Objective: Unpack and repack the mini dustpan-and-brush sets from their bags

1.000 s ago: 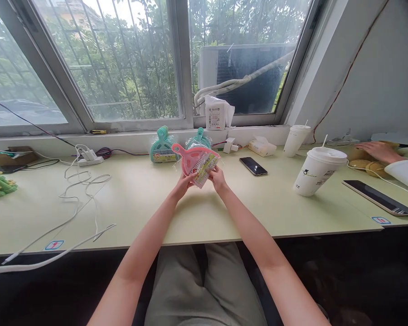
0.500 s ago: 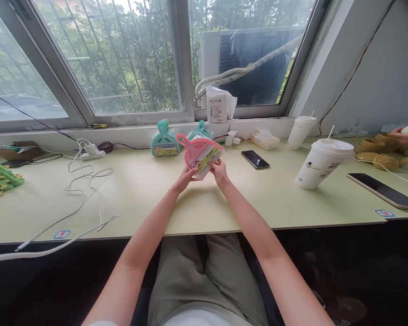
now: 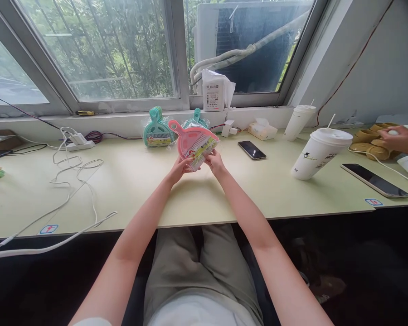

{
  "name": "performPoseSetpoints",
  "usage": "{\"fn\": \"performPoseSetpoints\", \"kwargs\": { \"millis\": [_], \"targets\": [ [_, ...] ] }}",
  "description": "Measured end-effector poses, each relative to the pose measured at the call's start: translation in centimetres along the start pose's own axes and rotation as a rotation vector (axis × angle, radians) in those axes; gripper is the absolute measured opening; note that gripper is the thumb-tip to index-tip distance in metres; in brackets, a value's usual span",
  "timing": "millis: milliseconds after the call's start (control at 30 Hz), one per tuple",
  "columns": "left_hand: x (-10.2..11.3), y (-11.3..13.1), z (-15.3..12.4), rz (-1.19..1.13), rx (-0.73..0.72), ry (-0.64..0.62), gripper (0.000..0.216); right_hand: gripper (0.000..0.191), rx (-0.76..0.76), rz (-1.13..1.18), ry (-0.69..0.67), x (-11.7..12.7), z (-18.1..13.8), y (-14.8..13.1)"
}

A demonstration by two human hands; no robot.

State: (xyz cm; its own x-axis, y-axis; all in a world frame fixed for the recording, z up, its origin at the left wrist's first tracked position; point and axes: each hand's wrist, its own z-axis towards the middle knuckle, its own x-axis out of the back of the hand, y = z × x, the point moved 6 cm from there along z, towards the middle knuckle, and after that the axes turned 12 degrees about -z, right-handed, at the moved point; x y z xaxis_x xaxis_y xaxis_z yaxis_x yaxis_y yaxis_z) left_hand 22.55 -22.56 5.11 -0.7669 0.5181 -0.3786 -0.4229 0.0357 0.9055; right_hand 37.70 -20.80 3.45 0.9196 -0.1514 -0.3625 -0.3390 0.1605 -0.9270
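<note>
A pink mini dustpan with brush [image 3: 194, 143], wrapped in clear plastic with a yellow-green label, is tilted between my two hands above the table. My left hand [image 3: 181, 169] is closed on its lower left edge. On the lower right edge, my right hand [image 3: 215, 162] grips it with thumb and fingers. Behind it, a stack of green dustpan sets [image 3: 158, 129] in plastic leans by the wall. More green dustpans [image 3: 196, 118] are partly covered by the pink one.
White cables [image 3: 76, 170] and a power strip [image 3: 79, 142] lie left. To the right are a phone [image 3: 252, 150], a tissue pack [image 3: 262, 130], two lidded cups [image 3: 321, 154] [image 3: 299, 122], and a larger phone [image 3: 375, 180]. Another person's hand [image 3: 403, 139] holds something white near brown rounded objects [image 3: 370, 148].
The view has shifted slightly, so the scene sits higher and a little left. Both my hands keep hold of the pink dustpan set. The other person's hand reaches further in from the right.
</note>
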Motion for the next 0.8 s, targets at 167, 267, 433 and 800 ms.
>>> {"fn": "performPoseSetpoints", "kwargs": {
  "millis": [167, 267, 433, 800],
  "targets": [
    [0.1, -0.4, 0.2, 0.01, 0.03, -0.059, 0.064, 0.029, -0.003, -0.008, -0.063, 0.0, 0.0, -0.4],
    [0.3, -0.4, 0.3, 0.03, 0.016, -0.068, 0.065, 0.029, 0.004, -0.001, -0.094, -0.1, -0.4, -0.7],
    [0.6, -0.3, 0.3, 0.024, 0.032, -0.04, 0.062, 0.027, -0.026, -0.009, -0.075, -0.6, -0.8, -0.6],
    [5.5, 0.8, 0.7, -0.105, 0.051, 0.264, 0.048, 0.031, 0.208, -0.826, -0.013, 5.0, 0.7, -3.2]
  ]
}}
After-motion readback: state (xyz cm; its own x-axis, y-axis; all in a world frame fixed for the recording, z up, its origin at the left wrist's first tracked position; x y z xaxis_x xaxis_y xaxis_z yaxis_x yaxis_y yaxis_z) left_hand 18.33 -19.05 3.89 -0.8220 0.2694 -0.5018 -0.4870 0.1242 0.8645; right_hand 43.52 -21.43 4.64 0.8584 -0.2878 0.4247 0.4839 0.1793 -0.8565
